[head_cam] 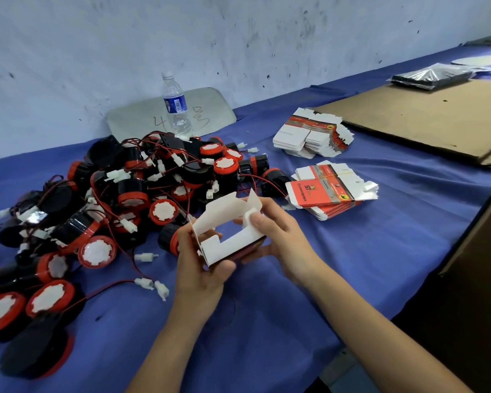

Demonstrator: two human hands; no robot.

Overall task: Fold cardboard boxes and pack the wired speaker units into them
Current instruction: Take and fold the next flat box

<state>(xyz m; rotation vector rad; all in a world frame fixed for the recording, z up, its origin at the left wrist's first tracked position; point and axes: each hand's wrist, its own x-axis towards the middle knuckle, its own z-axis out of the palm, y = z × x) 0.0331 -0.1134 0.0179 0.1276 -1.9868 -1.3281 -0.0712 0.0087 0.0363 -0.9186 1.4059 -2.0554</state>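
While my left hand (201, 268) clamps the box (233, 242) at a corner and my right hand (278, 239) pinches its flap (253, 205), the open end faces up. Speakers (142, 188) lie just left (nearer the left hand).

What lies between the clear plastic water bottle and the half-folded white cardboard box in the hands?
In the head view, the tangled heap of black-and-red wired speaker units fills the stretch from bottle to box.

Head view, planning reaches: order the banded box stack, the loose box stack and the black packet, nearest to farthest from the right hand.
1. Banded stack, just beyond the right hand.
2. Loose stack, farther back.
3. Black packet, far right end.
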